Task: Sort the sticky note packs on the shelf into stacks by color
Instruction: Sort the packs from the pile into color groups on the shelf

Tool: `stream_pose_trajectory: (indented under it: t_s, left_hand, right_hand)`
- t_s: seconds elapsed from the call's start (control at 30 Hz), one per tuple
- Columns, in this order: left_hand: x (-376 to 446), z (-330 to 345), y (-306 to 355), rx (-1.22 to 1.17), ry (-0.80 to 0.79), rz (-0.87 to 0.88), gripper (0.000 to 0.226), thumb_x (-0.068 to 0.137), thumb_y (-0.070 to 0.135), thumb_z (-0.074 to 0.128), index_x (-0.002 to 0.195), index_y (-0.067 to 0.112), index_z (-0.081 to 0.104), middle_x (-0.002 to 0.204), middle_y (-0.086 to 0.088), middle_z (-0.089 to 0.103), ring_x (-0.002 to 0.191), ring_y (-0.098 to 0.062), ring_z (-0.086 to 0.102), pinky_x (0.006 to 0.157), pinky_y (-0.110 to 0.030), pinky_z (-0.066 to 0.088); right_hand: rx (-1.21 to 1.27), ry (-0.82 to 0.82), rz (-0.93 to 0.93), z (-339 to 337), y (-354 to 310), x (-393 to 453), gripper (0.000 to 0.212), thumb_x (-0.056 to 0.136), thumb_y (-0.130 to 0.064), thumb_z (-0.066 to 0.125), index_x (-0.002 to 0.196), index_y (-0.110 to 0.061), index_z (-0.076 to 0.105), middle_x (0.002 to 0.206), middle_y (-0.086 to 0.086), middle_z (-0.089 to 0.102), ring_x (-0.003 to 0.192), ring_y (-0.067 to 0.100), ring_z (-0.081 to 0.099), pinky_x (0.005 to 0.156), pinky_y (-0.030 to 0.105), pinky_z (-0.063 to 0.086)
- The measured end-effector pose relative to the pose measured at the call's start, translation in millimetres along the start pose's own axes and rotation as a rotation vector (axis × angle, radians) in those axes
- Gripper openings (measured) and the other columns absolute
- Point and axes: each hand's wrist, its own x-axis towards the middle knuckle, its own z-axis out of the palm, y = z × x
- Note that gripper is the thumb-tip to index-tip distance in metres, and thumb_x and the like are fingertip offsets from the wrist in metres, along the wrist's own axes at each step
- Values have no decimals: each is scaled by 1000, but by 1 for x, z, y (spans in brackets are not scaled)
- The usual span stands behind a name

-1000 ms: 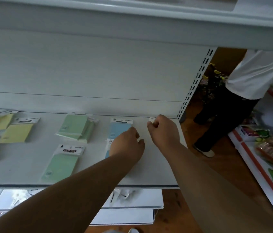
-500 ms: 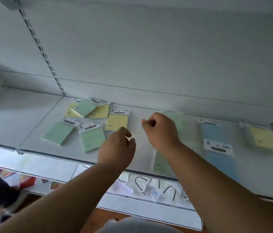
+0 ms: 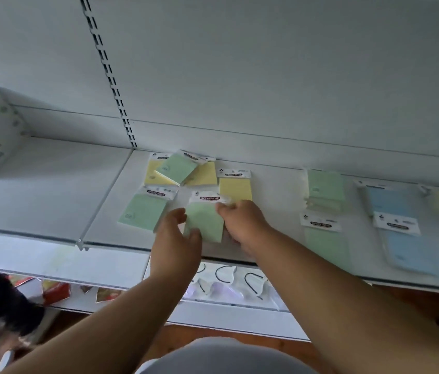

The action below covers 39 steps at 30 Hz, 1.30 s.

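On the white shelf [image 3: 110, 211], both hands grip a green pack [image 3: 205, 222], header rearward.

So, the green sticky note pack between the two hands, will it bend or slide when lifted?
The green pack looks thin and flat, so probably light. Its white header card may flex. The glossy wrapper could slip on the smooth shelf.

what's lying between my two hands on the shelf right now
In the head view, a green sticky note pack lies between the left hand and the right hand. Both hands touch its edges; a firm grip cannot be confirmed.
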Motion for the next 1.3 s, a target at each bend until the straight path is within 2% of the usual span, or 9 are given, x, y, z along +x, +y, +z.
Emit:
stream_pose_trajectory:
  t_s: [0.07,0.17,0.23,0.33,0.5,0.67,0.77,0.83,1.3]
  left_hand:
    - [-3,3,1,-71,-3,17,40,90,17,58,128,26,51,116,17,57,91,-14,63,70,-19,43]
    - [-4,13,4,-70,-62,34,32,91,26,60,123,27,56,108,17,60,94,-12,61,80,-27,45]
    - [-7,23,10,-49,-148,42,19,92,29,59,111,27,60,95,16,64,88,-9,61,74,-26,43]
    - [-20,43,28,46,-288,145,6,90,32,61,95,29,60,84,14,64,75,-4,58,60,-21,40]
    - [-47,96,66,290,-487,289,16,88,41,60,86,26,57,73,11,60,73,-12,56,62,-25,39]
    - [-75,139,87,426,-417,276,30,87,45,57,109,26,63,100,7,69,98,-18,62,78,-28,48]
    - [-87,148,95,491,-345,266,40,87,42,57,123,25,59,114,3,67,109,-21,60,83,-27,45]
    - [-92,150,98,517,-284,284,38,88,42,58,121,24,58,111,1,67,106,-22,61,80,-29,46]
    - [-80,115,63,434,-159,242,26,89,47,51,106,28,54,86,8,67,83,-17,63,70,-31,51]
  right_hand:
    - [76,20,-53,-9,5,-5,38,85,-44,61,66,-11,55,57,3,50,57,22,46,59,33,39]
    - [234,31,-112,-34,13,-15,36,84,-40,63,63,-15,47,46,-10,38,46,15,32,53,26,29]
    - [260,68,-122,-58,20,-23,38,85,-36,65,63,-12,45,46,-10,35,46,13,29,53,25,26]
    - [78,193,-147,-99,37,-40,38,86,-34,68,63,-9,51,54,1,47,52,16,40,57,29,36]
    - [-212,370,-45,-163,77,-59,30,84,-40,68,76,-11,67,76,5,69,77,23,64,72,32,49]
    - [-418,324,7,-202,106,-54,41,84,-47,65,60,-19,48,64,-3,55,74,24,58,60,27,39]
    - [-490,287,-5,-206,116,-46,31,84,-47,63,78,-17,59,86,7,66,89,30,63,69,31,44]
    - [-535,288,-21,-207,121,-45,30,84,-43,63,89,-15,60,95,10,67,94,32,62,70,31,42]
    - [-400,242,-251,-151,77,-56,24,86,-41,59,74,-20,54,74,-3,61,72,21,54,62,28,38]
